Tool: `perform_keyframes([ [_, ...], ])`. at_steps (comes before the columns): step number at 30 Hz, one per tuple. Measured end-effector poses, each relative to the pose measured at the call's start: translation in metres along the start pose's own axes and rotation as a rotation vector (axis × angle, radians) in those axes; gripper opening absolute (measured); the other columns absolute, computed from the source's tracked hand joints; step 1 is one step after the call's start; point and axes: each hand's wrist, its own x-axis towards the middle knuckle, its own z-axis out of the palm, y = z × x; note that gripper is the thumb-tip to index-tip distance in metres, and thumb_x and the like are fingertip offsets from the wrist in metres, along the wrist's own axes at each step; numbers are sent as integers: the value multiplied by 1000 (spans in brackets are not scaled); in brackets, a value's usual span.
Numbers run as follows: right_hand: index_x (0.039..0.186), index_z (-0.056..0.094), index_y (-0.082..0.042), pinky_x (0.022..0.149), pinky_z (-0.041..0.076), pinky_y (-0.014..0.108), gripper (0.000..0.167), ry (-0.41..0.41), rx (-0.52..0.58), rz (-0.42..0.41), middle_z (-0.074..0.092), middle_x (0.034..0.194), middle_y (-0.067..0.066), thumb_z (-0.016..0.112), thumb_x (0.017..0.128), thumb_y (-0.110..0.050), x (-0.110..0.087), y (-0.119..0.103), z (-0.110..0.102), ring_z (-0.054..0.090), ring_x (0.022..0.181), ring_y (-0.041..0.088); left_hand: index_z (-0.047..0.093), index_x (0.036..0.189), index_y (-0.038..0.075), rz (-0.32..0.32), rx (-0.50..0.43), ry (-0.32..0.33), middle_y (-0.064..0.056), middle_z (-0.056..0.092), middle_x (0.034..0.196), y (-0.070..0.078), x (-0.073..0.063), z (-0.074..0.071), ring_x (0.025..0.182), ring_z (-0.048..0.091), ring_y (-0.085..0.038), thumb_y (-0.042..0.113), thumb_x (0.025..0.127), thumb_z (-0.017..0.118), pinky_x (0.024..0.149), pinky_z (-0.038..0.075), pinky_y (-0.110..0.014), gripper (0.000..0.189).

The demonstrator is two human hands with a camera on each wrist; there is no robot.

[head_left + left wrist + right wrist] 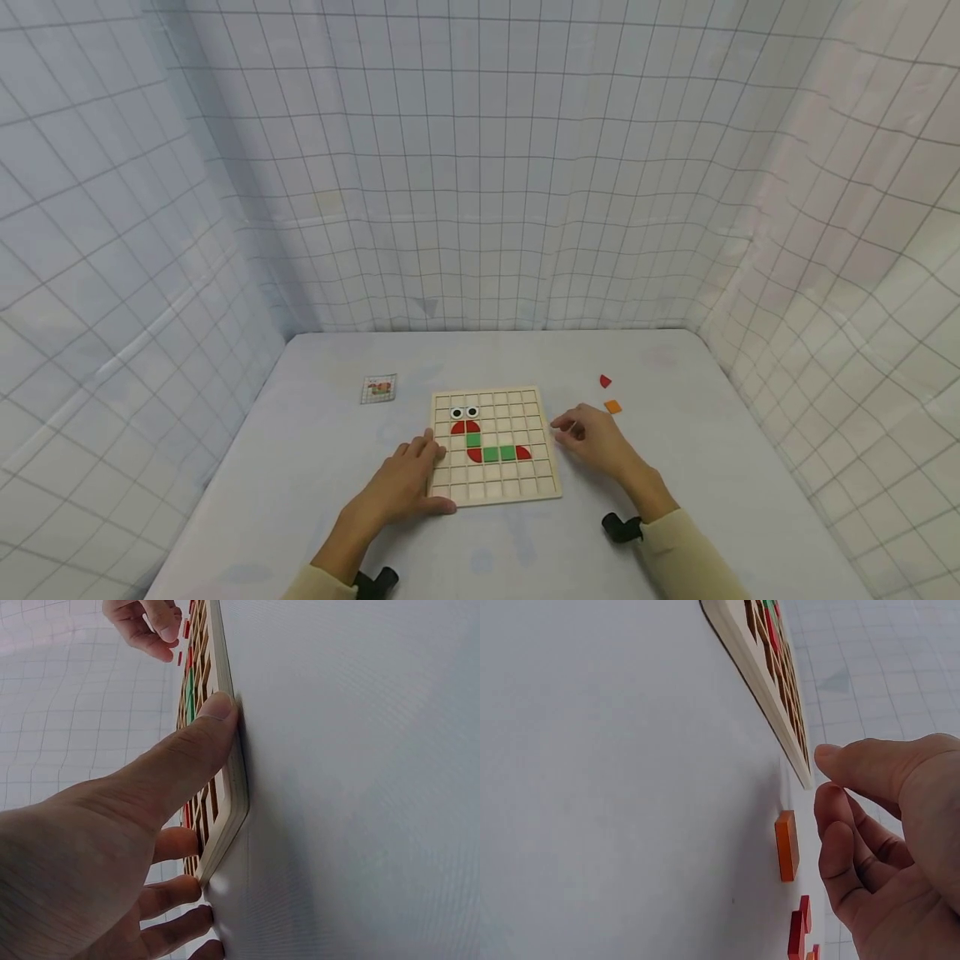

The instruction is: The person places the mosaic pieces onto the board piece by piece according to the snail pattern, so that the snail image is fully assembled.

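A pale wooden grid board [517,483] lies on the table, holding two eye tiles [464,412], several red quarter-round tiles [475,455] and several green square tiles [491,454]. My left hand [405,479] rests on its near left corner. In the left wrist view the thumb presses the near edge and the other fingers lie along the left side. Just off the board's right edge, my right hand [592,437] hovers with fingers loosely bent and nothing visible between them. Beyond it lie an orange square tile [786,846] and a red tile [605,381].
A small picture card [378,389] with a coloured pattern on a grid lies back left of the board. More red tiles [796,935] show low in the right wrist view. White gridded curtains [480,167] enclose the table's back and sides.
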Motion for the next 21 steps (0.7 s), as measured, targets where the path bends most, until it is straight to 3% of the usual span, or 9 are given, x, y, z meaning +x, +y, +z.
perform_keyframes([
  [8,125,87,-7,77,54,24,23,56,-4,8,77,103,3,88,102,-6,-2,20,-14,62,88,10,65,151,4,2,13,-2,-34,48,178,2,0,-1,146,61,-54,52,84,105,119,56,-71,91],
  [17,130,85,-7,79,60,23,26,107,6,152,80,117,10,88,104,-12,-9,40,-27,72,96,17,65,150,4,5,12,-4,-34,47,179,1,-1,-2,147,60,-54,51,85,105,121,55,-71,90],
  [21,133,84,-7,83,64,30,27,102,20,187,79,121,13,86,107,-15,-12,48,-32,76,101,22,65,150,3,8,5,-5,-34,46,179,2,-1,-2,147,60,-55,50,85,105,121,54,-72,90],
])
